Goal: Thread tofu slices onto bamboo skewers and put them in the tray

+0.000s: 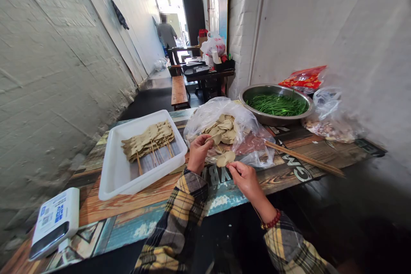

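My left hand (199,152) is closed in a pinch on a thin beige slice (215,138), just in front of an open clear plastic bag (205,113) heaped with similar slices (224,127). To its right, my right hand (245,178) is closed around a bamboo skewer, mostly hidden by the palm, with a round beige slice (226,159) at the fingertips. On the left, a white plastic tray (111,171) holds several skewers threaded with slices (150,137), their bare sticks pointing toward me. A bundle of bare bamboo skewers (305,158) lies right of the bag.
A steel basin (272,118) of green chives (278,105) stands behind the bag, near filled plastic bags (330,115) by the wall. A white payment-code box (54,222) sits at the table's left. Farther back are a bench (179,90), another table and a standing person (167,34).
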`<action>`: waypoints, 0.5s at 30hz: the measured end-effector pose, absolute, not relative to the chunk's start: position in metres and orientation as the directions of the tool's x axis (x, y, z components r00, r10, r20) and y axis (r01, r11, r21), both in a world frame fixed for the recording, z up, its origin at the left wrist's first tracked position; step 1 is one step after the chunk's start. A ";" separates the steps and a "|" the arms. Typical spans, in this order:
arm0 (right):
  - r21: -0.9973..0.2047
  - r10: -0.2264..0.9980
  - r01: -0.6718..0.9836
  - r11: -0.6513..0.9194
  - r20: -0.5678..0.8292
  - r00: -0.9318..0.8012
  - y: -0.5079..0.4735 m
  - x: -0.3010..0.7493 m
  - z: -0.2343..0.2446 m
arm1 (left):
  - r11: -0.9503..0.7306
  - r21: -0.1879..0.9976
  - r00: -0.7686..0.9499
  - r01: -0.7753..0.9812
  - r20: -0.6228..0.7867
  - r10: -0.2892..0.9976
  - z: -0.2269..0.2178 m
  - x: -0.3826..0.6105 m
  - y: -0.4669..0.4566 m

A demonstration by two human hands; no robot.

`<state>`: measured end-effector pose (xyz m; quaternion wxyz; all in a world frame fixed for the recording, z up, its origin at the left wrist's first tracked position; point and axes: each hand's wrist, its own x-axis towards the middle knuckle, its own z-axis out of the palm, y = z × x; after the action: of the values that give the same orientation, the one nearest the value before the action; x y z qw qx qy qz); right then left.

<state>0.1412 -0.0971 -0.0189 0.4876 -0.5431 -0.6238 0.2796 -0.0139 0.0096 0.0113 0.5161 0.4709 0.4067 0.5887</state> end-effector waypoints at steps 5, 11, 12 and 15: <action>-0.876 0.949 0.407 0.258 0.309 0.066 -0.097 0.141 -0.020 | -0.147 0.974 -0.036 -0.170 0.144 0.989 0.013 -0.013 0.009; -0.860 0.944 0.439 0.258 0.321 0.075 -0.097 0.141 -0.022 | -0.159 0.973 -0.047 -0.167 0.153 0.987 0.010 -0.014 0.010; -0.856 0.943 0.448 0.257 0.323 0.077 -0.097 0.141 -0.022 | -0.160 0.973 -0.044 -0.165 0.155 0.987 0.010 -0.015 0.010; -0.848 0.946 0.466 0.252 0.317 0.064 -0.098 0.141 -0.019 | -0.160 0.974 -0.033 -0.163 0.157 0.987 0.010 -0.015 0.010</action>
<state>0.1410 -0.0979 -0.0195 0.4723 -0.5560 -0.6349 0.2544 -0.0145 0.0095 0.0097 0.4932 0.4901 0.4205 0.5828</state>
